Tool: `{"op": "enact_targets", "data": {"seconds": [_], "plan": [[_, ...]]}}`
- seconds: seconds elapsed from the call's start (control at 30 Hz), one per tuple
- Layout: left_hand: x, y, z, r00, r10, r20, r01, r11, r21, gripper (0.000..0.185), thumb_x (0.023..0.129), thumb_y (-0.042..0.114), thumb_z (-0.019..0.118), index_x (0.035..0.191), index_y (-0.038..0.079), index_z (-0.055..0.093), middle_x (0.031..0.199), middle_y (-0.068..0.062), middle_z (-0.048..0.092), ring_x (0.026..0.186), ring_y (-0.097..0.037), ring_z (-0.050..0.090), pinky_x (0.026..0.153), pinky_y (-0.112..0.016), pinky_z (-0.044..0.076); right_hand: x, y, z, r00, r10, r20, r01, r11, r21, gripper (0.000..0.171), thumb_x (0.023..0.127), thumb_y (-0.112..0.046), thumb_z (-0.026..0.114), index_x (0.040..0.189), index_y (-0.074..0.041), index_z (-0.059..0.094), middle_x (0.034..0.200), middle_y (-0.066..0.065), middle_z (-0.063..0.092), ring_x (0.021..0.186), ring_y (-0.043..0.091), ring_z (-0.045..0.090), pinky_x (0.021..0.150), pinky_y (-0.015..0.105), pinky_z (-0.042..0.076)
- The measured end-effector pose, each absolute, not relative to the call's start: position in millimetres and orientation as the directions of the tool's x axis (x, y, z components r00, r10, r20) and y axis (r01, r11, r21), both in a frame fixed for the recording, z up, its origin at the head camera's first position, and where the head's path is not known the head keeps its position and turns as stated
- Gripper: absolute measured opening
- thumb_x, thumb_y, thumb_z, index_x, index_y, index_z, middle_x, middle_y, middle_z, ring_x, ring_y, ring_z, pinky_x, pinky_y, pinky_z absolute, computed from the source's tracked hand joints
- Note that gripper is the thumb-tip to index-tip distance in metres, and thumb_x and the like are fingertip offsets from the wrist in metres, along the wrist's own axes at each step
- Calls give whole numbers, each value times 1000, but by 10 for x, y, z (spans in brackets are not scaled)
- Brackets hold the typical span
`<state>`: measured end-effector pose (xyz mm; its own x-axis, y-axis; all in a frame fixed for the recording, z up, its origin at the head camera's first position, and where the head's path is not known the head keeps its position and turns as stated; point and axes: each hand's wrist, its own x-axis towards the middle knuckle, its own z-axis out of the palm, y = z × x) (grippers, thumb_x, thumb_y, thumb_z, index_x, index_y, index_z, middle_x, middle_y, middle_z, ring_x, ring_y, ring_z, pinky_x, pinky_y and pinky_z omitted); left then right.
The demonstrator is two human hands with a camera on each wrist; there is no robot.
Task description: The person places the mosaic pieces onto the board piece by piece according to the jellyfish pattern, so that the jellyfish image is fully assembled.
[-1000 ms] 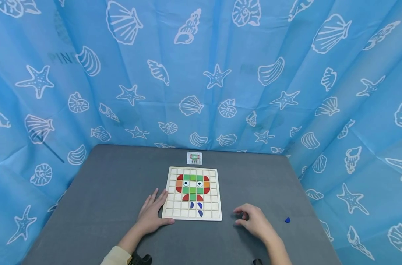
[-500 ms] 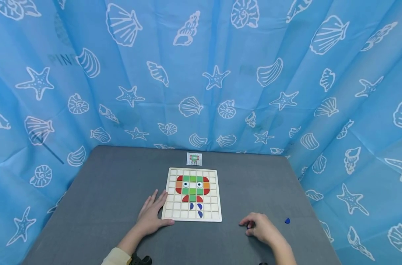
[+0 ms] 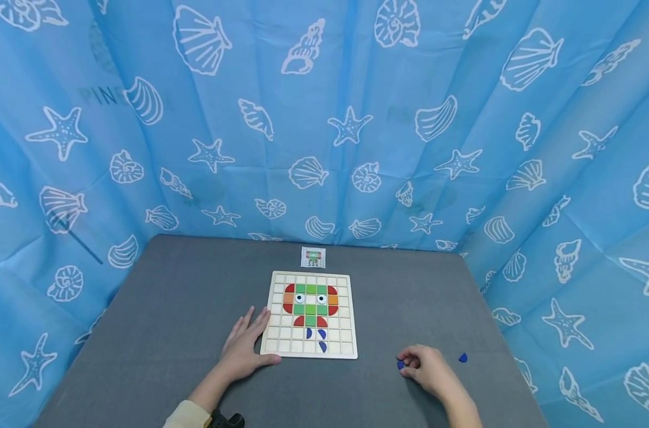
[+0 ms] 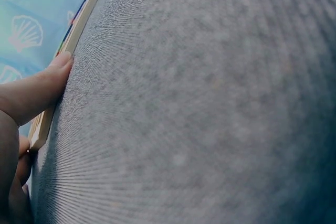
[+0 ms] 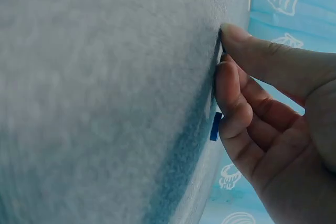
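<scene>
A pale wooden grid board (image 3: 347,342) lies on the grey table, with red, green, orange, white and blue pieces forming a figure. My left hand (image 3: 244,351) rests at its near left corner, fingers spread along the left side and thumb by the front edge. In the left wrist view the thumb (image 4: 39,90) touches the board's rim (image 4: 42,124). To the right of the board, my right hand (image 3: 426,367) pinches a small blue semicircular piece (image 3: 400,364) at the tabletop. Another blue piece (image 3: 463,358) lies beyond that hand; the right wrist view shows it edge-on.
Behind the board lies a small card (image 3: 313,257) printed with a similar figure on a grid. A blue curtain (image 3: 324,119) with white shells and starfish surrounds the back and sides of the grey table (image 3: 196,285).
My right hand has moved right and slightly nearer to me, and its fingertips have closed on the blue piece, which now shows more clearly. The left hand stays at the board.
</scene>
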<state>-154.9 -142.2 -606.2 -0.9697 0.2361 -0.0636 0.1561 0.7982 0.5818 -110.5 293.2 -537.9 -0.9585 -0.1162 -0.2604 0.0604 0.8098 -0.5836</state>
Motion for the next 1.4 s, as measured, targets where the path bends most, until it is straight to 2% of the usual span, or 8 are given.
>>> {"op": "enact_targets", "data": {"seconds": [0.2, 0.4, 0.6, 0.77, 0.87, 1.0, 1.2, 1.4], "plan": [[-1541, -1421, -6055, -969, 244, -47, 171, 792, 586, 119, 67, 77, 75, 160, 18, 30, 166, 0, 28, 158, -30, 8, 125, -53, 10, -1109, 2896, -5402, -974, -96, -208, 39, 826, -563, 18, 80, -7, 83, 94, -13, 74, 88, -3, 62, 73, 9, 55, 63, 27, 47], [-1530, -1431, -6048, -968, 249, -20, 190, 787, 587, 117, 68, 75, 76, 160, 16, 32, 166, -2, 30, 157, -32, 10, 124, -55, 12, -1111, 2823, -5412, -983, -50, -177, 54, 843, -536, 20, 83, -12, 82, 80, -14, 62, 72, -4, 57, 63, 10, 51, 57, 26, 41], [-1543, -1430, -6042, -966, 257, -40, 187, 793, 580, 117, 70, 75, 74, 161, 16, 29, 167, -2, 28, 158, -32, 8, 125, -56, 11, -1142, 2730, -5417, -984, -27, -177, 69, 854, -516, 15, 87, -9, 77, 96, -11, 66, 68, -2, 56, 58, 14, 50, 54, 30, 40], [-1537, -1428, -6045, -965, 258, -35, 190, 791, 582, 117, 70, 74, 75, 161, 16, 29, 167, -2, 28, 158, -33, 8, 125, -56, 11, -1141, 2723, -5407, -980, -10, -200, 102, 834, -542, 9, 87, -14, 78, 89, -11, 70, 64, -3, 61, 55, 12, 56, 54, 29, 45], [-1538, -1423, -6048, -966, 256, -33, 189, 788, 586, 117, 69, 74, 75, 160, 16, 30, 166, -2, 29, 158, -32, 8, 125, -56, 11, -1147, 2767, -5395, -976, -23, -215, 102, 828, -552, 16, 84, -17, 82, 93, -10, 72, 67, -4, 62, 58, 11, 57, 57, 29, 46], [-1546, -1418, -6057, -968, 250, -36, 182, 790, 586, 117, 69, 75, 75, 160, 17, 30, 166, -2, 29, 157, -32, 9, 125, -56, 12, -1156, 2830, -5405, -970, -64, -236, 83, 821, -565, 24, 80, -13, 85, 101, -9, 73, 76, -3, 60, 66, 12, 54, 59, 29, 45], [-1540, -1425, -6060, -968, 248, -43, 177, 792, 584, 117, 69, 76, 74, 161, 18, 30, 167, -1, 28, 158, -31, 8, 125, -54, 10, -1172, 2860, -5426, -964, -91, -248, 69, 820, -568, 20, 81, -9, 83, 99, -11, 74, 81, -2, 61, 72, 13, 55, 62, 29, 47], [-1532, -1426, -6055, -970, 243, -28, 180, 786, 592, 115, 69, 73, 76, 160, 16, 33, 166, -3, 31, 157, -33, 11, 124, -57, 12, -1187, 2807, -5435, -981, -93, -169, 12, 846, -533, 19, 82, -9, 82, 99, -13, 74, 84, -5, 61, 72, 7, 55, 62, 27, 48]]}}
